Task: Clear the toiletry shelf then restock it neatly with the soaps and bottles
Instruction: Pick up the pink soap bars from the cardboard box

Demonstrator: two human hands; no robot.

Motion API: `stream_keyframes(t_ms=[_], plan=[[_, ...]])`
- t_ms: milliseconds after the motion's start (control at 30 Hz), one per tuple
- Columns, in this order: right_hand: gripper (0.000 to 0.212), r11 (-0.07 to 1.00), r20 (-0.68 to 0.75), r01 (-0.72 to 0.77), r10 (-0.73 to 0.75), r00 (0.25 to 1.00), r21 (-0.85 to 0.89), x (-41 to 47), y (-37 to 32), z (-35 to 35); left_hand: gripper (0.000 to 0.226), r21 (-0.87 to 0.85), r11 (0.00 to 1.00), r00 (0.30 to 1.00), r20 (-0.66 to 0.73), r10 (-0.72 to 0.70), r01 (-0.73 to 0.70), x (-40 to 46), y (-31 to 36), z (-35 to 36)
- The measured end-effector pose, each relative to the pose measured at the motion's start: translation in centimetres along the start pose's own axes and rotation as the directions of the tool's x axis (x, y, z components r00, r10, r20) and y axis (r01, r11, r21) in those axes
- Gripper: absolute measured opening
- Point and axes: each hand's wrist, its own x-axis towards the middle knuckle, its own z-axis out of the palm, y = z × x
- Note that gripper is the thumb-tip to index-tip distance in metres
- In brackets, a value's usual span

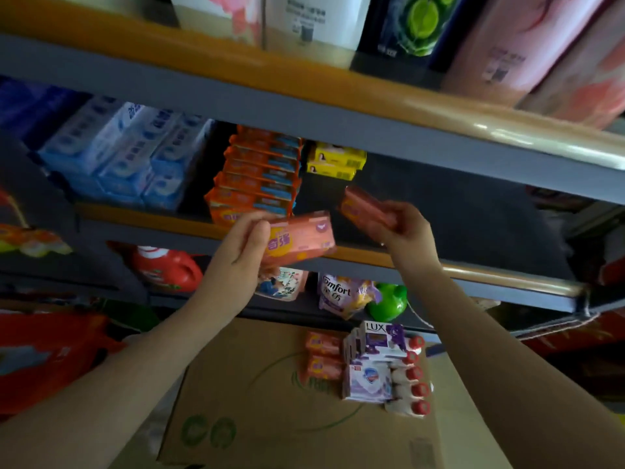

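still to go, lux soaps point(382, 336) and red-capped bottles point(411, 377) wait on the cardboard box point(257, 401). left hand point(245, 247) and right hand point(404, 226) each grip a pink soap at the shelf's point(473, 265) front edge. orange soaps point(257, 177) sit stacked behind.

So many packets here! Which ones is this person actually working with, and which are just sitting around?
In the job:
- pink soap bar held in the left hand
- pink soap bar held in the right hand
- orange soap stack on the shelf
- soaps and red-capped bottles on the cardboard box

Just lying about:
- red detergent jug
- green frog-shaped thing
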Motion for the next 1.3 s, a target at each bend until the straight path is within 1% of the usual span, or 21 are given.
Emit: stream_keyframes(t_ms=[100, 200, 333, 433, 533, 633, 700, 733, 800, 833, 867, 900, 933, 967, 1033, 1067, 1100, 1133, 1200, 1233, 1300], plan=[[0.041, 0.990, 0.050, 0.028, -0.022, 0.998, -0.140, 4.9, 0.9, 1.9, 0.014, -0.008, 0.999, 0.998, -0.048, 0.046, -0.047, 2.0, 0.2, 1.0], [0.043, 0.983, 0.100, 0.022, -0.004, 0.995, -0.180, 8.5, 2.0, 3.4, 0.008, -0.069, 0.998, 0.996, -0.084, 0.008, -0.014, 3.5, -0.4, 1.5], [0.052, 0.965, 0.115, 0.080, -0.052, 0.992, -0.250, 11.1, 2.7, 4.9, 0.022, -0.168, 0.985, 0.995, -0.079, -0.054, 0.040, 3.8, -1.0, 1.8], [0.046, 0.955, 0.070, 0.110, -0.095, 0.993, -0.275, 12.3, 2.9, 5.6, 0.027, -0.243, 0.966, 0.984, -0.129, -0.120, 0.086, 4.0, -1.5, 1.7], [0.053, 0.907, 0.006, 0.136, -0.146, 0.989, -0.399, 13.2, 3.2, 6.3, 0.025, -0.256, 0.959, 0.976, -0.144, -0.161, 0.120, 4.0, -2.1, 1.6], [0.067, 0.904, -0.104, -0.010, -0.039, 0.994, -0.427, 12.9, 3.3, 6.4, 0.014, -0.234, 0.958, 0.968, -0.150, -0.203, 0.165, 3.7, -2.8, 1.8], [0.060, 0.890, -0.142, 0.023, -0.098, 0.985, -0.456, 11.4, 2.5, 5.8, 0.010, -0.203, 0.960, 0.964, -0.140, -0.226, 0.195, 3.5, -3.1, 2.1], [0.047, 0.895, -0.132, 0.090, -0.162, 0.978, -0.436, 10.3, 2.0, 5.4, 0.010, -0.192, 0.959, 0.963, -0.130, -0.235, 0.208, 3.5, -3.1, 2.3], [0.015, 0.949, -0.039, 0.196, -0.212, 0.976, -0.247, 7.8, 1.0, 4.4, 0.009, -0.193, 0.954, 0.961, -0.113, -0.252, 0.228, 3.5, -2.9, 2.7], [0.004, 0.979, 0.069, 0.172, -0.165, 0.984, -0.113, 6.3, 0.5, 3.8, 0.009, -0.195, 0.952, 0.959, -0.112, -0.261, 0.237, 3.6, -2.8, 2.9], [0.003, 0.993, 0.224, 0.122, -0.118, 0.967, -0.002, 4.9, 0.0, 3.2, 0.009, -0.195, 0.950, 0.956, -0.112, -0.270, 0.245, 3.7, -2.7, 3.2], [0.008, 0.996, 0.391, 0.079, -0.092, 0.916, 0.049, 3.6, -0.3, 2.6, 0.010, -0.196, 0.947, 0.954, -0.109, -0.278, 0.254, 3.8, -2.5, 3.5], [0.018, 0.996, 0.517, 0.078, -0.089, 0.852, 0.043, 2.6, -0.3, 2.1, 0.010, -0.203, 0.945, 0.954, -0.101, -0.281, 0.256, 4.0, -2.3, 3.8], [0.029, 0.994, 0.571, 0.103, -0.097, 0.816, 0.022, 2.1, -0.1, 1.9, 0.011, -0.209, 0.945, 0.957, -0.092, -0.276, 0.253, 4.2, -2.1, 4.1], [0.041, 0.991, 0.527, 0.131, -0.109, 0.843, -0.004, 2.1, 0.3, 1.6, 0.017, -0.164, 0.959, 0.968, -0.067, -0.243, 0.230, 4.7, -1.7, 4.6], [0.042, 0.990, 0.466, 0.140, -0.115, 0.877, -0.018, 2.5, 0.4, 1.6, 0.024, -0.065, 0.979, 0.979, -0.059, -0.195, 0.191, 4.8, -1.7, 4.7], [0.041, 0.985, 0.399, 0.164, -0.129, 0.908, -0.054, 3.1, 0.6, 1.6, 0.032, 0.124, 0.987, 0.994, -0.049, -0.100, 0.105, 4.9, -1.8, 4.6], [0.040, 0.975, 0.339, 0.198, -0.152, 0.928, -0.106, 3.6, 0.7, 1.6, 0.037, 0.353, 0.935, 0.999, -0.022, 0.040, -0.029, 5.0, -2.0, 4.3], [0.038, 0.940, 0.228, 0.245, -0.192, 0.955, -0.236, 4.8, 1.2, 2.0, 0.035, 0.663, 0.688, 0.943, 0.086, 0.322, -0.295, 5.1, -2.5, 3.3], [0.040, 0.934, 0.168, 0.222, -0.180, 0.969, -0.280, 5.5, 1.6, 2.2, 0.033, 0.739, 0.572, 0.910, 0.134, 0.393, -0.356, 5.1, -2.7, 2.7], [0.043, 0.947, 0.047, 0.107, -0.097, 0.994, -0.302, 7.0, 2.3, 2.9, 0.034, 0.844, 0.382, 0.877, 0.192, 0.440, -0.377, 5.4, -3.1, 1.6]])
